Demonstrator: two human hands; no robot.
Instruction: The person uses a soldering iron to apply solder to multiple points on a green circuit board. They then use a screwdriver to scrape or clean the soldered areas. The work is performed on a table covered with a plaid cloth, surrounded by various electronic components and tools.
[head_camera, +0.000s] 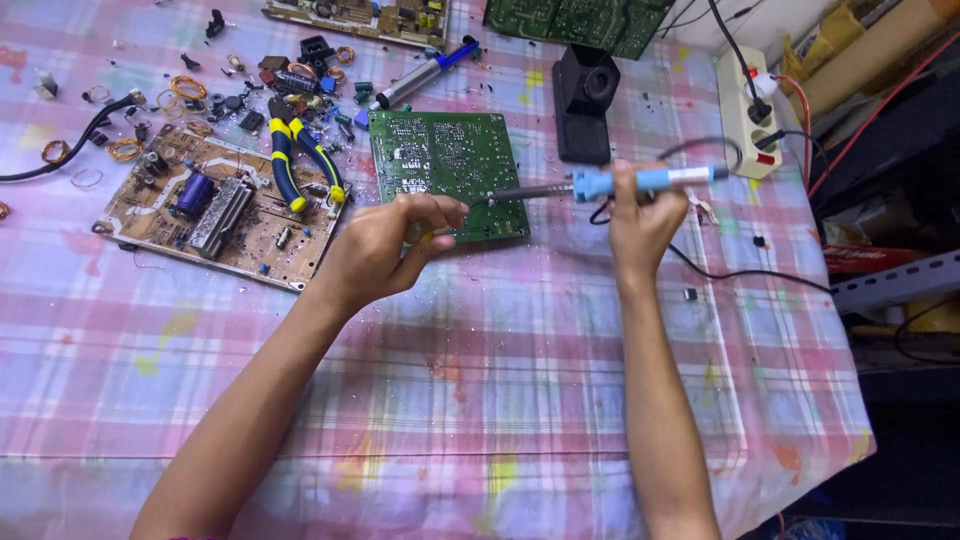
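My right hand (640, 215) grips a blue-handled soldering iron (600, 184) held level, its metal tip pointing left over the near right corner of a green circuit board (440, 160), solder side up. My left hand (385, 245) rests at the board's near edge with fingers curled and pinched; something thin may be between the fingertips, but I cannot tell what. The iron's black cord (740, 272) trails off to the right across the pink plaid tablecloth.
A brown circuit board (215, 210) lies left with yellow-and-blue pliers (295, 160) on its far edge. Loose components and copper coils (185, 88) are scattered behind. A desoldering pump (420, 75), black iron stand (585, 100) and white power strip (748, 110) sit further back.
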